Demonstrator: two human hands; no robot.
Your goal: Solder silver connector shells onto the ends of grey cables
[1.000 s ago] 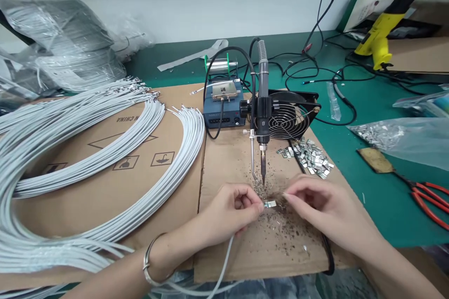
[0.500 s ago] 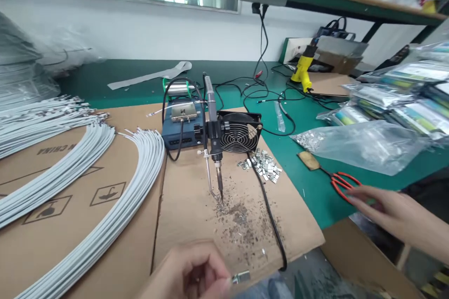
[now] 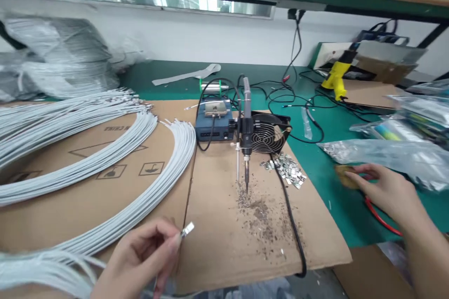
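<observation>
Fingertips of the left hand [image 3: 140, 257] pinch a metal-tipped white cable end [image 3: 187, 229], now drawn back from the soldering iron [image 3: 246, 149], while the right hand [image 3: 382, 189], loosely open and empty, has swung out over the green desk [image 3: 326, 196] beside the red-handled cutters [image 3: 380, 217].

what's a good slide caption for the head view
Left hand pinches a metal clip on a white wire; right hand reaches the red scissors beside the soldering iron.
</observation>
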